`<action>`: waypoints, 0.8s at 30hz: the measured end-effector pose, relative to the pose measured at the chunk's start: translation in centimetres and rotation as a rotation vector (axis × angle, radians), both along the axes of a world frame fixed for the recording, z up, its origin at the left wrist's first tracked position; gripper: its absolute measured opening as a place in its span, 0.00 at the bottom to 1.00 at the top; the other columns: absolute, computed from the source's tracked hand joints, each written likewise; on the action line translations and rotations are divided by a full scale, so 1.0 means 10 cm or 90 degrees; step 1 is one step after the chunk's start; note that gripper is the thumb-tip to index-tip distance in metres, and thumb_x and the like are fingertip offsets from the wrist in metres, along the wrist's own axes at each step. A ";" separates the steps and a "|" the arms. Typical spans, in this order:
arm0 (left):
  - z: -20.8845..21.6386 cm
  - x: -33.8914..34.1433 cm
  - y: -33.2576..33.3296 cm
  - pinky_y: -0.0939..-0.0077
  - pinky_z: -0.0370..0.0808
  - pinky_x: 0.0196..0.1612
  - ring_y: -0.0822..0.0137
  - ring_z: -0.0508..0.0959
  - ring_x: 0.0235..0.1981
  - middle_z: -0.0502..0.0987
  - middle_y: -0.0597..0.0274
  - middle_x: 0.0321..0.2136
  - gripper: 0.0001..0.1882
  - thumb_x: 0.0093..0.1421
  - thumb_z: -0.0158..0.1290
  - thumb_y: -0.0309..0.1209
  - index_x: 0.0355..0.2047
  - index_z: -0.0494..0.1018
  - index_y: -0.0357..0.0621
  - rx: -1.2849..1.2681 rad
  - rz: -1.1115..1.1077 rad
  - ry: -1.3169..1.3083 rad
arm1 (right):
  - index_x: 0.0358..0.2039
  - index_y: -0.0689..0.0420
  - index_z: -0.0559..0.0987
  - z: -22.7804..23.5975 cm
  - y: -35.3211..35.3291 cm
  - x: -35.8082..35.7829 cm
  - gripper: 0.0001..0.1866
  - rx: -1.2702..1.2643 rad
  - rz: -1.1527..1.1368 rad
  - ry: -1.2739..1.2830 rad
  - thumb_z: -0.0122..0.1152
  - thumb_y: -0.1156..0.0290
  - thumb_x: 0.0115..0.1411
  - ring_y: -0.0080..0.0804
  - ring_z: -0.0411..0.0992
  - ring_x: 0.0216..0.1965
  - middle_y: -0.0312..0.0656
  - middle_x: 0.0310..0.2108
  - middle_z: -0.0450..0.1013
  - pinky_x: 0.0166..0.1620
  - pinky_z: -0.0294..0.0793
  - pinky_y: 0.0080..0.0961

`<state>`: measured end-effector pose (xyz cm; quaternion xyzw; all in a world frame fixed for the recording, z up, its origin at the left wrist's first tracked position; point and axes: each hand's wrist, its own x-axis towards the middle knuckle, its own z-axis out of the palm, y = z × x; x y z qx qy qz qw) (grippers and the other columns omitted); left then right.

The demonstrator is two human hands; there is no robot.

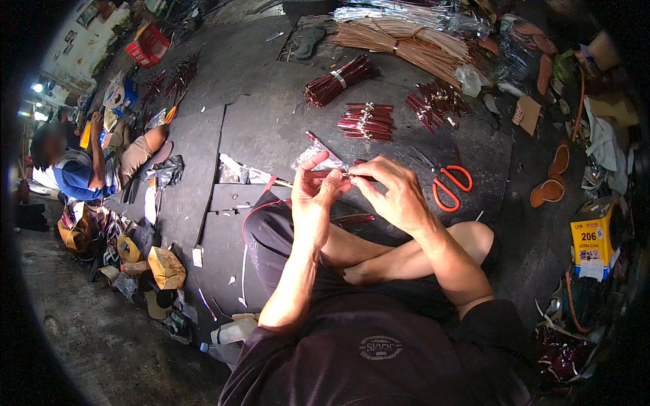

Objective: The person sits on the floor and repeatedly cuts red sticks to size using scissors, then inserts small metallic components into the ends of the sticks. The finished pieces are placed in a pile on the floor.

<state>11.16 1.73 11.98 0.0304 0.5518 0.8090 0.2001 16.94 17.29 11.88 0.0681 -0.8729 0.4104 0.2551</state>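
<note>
In front of me, both my hands meet at a thin dark red strap [317, 174] with a small shiny metal piece at its right end. My left hand [313, 193] grips the strap between thumb and fingers. Thumb and forefinger of my right hand [396, 193] pinch at the metal piece, whose exact shape is too small to make out. Just beyond my hands lies a small clear plastic bag [328, 160]. Scissors with orange handles [437, 196] rest on the dark mat to the right of my right hand.
Beyond my hands are a pile of dark red straps [365, 122], a tied bundle [340, 80] and loose straps [433, 108]. Long tan strips [406, 49] lie farther back. Sandals [550, 192] and a yellow box [590, 245] are on the right. Another person [84, 169] sits at far left.
</note>
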 end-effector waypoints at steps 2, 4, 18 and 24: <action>-0.04 0.02 0.01 0.76 0.75 0.45 0.70 0.78 0.36 0.76 0.60 0.36 0.26 0.59 0.59 0.25 0.56 0.64 0.39 -0.004 -0.001 0.054 | 0.39 0.62 0.78 0.05 -0.05 0.01 0.10 -0.081 -0.008 -0.026 0.65 0.79 0.55 0.32 0.78 0.35 0.44 0.34 0.77 0.39 0.77 0.26; -0.05 0.00 0.01 0.80 0.76 0.45 0.73 0.78 0.35 0.76 0.59 0.37 0.27 0.59 0.57 0.21 0.57 0.62 0.38 -0.009 -0.002 0.085 | 0.38 0.63 0.77 0.14 -0.12 0.05 0.08 -0.225 -0.006 -0.086 0.63 0.79 0.58 0.28 0.78 0.36 0.43 0.33 0.78 0.40 0.78 0.24; -0.05 0.07 0.03 0.78 0.74 0.44 0.73 0.77 0.37 0.78 0.63 0.34 0.26 0.58 0.59 0.22 0.56 0.65 0.39 -0.117 0.005 0.241 | 0.31 0.61 0.75 0.02 -0.07 0.04 0.07 -0.196 -0.019 -0.127 0.62 0.71 0.59 0.42 0.77 0.32 0.47 0.29 0.77 0.35 0.73 0.34; -0.14 0.00 0.02 0.81 0.77 0.41 0.73 0.78 0.33 0.78 0.60 0.33 0.18 0.58 0.59 0.22 0.49 0.71 0.37 -0.089 0.056 0.121 | 0.39 0.62 0.76 -0.07 -0.13 -0.01 0.09 -0.334 -0.043 -0.182 0.63 0.71 0.61 0.24 0.75 0.34 0.38 0.32 0.76 0.40 0.75 0.23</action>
